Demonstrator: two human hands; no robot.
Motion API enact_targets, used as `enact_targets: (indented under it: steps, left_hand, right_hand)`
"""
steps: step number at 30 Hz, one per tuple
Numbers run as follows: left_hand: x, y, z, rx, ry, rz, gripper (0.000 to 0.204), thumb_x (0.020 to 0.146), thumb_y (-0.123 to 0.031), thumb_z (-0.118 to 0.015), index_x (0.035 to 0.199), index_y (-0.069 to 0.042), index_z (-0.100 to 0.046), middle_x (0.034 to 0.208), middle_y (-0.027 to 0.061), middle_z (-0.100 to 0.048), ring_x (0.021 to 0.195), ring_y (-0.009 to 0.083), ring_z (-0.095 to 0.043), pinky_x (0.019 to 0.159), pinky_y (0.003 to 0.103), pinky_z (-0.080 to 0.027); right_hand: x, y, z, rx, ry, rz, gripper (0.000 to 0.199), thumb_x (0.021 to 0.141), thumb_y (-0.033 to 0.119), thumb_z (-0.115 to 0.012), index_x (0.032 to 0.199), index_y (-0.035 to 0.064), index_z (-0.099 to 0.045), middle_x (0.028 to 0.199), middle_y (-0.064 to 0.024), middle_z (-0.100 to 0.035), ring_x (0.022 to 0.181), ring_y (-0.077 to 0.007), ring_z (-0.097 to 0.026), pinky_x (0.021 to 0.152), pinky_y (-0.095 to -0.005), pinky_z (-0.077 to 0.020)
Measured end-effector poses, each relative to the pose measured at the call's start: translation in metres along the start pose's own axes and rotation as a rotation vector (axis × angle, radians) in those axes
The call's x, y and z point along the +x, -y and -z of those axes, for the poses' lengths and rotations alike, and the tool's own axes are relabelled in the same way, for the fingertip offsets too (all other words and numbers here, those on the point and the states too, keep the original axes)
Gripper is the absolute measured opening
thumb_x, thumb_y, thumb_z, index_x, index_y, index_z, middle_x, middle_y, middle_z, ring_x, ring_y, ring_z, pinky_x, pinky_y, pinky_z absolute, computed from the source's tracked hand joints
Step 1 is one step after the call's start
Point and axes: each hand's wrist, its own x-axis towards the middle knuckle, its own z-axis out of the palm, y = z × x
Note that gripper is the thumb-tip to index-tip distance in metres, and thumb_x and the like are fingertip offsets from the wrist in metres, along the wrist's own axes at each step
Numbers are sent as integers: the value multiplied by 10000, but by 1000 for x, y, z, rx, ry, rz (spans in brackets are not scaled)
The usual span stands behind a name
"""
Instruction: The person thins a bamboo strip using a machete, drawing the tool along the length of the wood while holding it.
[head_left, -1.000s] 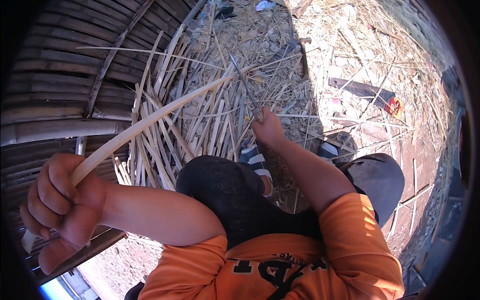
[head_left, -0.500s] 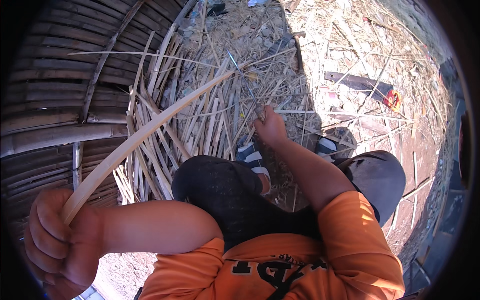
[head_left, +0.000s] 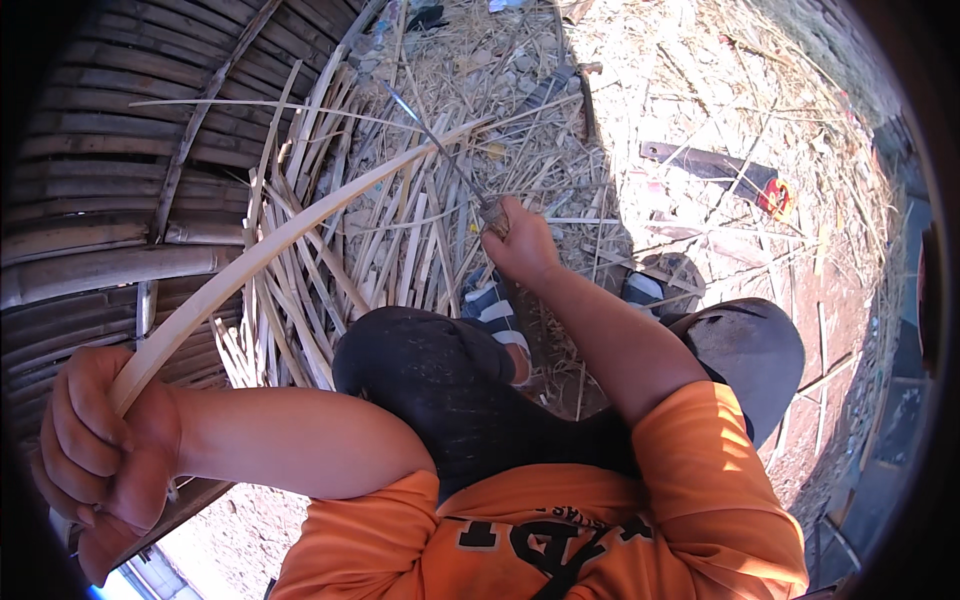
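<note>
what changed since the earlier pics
The thin blade in the right hand has swung leftward at its far end. Nothing was taken up or let go: the left hand still holds the pale strip, and the saw lies where it was.

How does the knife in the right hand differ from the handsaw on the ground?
Pose: the knife is gripped in the right hand, blade pointing forward and left; the handsaw lies unheld.
Shape: the knife's blade is slender; the handsaw's is clearly broader.
Handle: the knife's looks brownish, mostly covered by the hand; the handsaw's is bright orange-red.
Shared: both have a blade and a handle.
</note>
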Motion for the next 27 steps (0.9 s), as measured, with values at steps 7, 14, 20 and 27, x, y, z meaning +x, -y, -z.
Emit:
enact_targets:
  steps: [7,14,20,27]
  left_hand:
    - [-6,-29,-2,356,-249,-8,220,757,-310,-607,619,-251,-446,461,-121,-418,428,14,-383,505,173,-319]
    - [4,-20,-8,489,-553,-106,146,716,-263,-562,652,-195,-449,545,-44,-401,496,97,-330,531,264,-293]
    - [0,-26,2,381,-434,20,268,790,-271,-524,608,-208,-339,534,-58,-318,527,105,-280,538,280,-263]
    - [-8,-29,8,471,-481,-78,342,871,-226,-449,597,-216,-244,535,-63,-249,535,108,-241,541,276,-241]
  right_hand:
    - [0,21,-11,6,61,75,431,814,241,-694,1155,20,-552,935,-264,-689,909,-465,-661,806,-527,-521]
    - [-1,16,-13,-40,40,144,443,814,248,-707,1165,26,-553,923,-273,-688,874,-462,-669,797,-524,-529]
    - [-2,20,-25,2,54,151,428,818,226,-703,1166,36,-542,890,-264,-684,857,-466,-666,779,-526,-529]
    - [1,49,-18,24,75,107,415,830,215,-686,1175,41,-534,899,-263,-684,880,-473,-664,782,-542,-523]
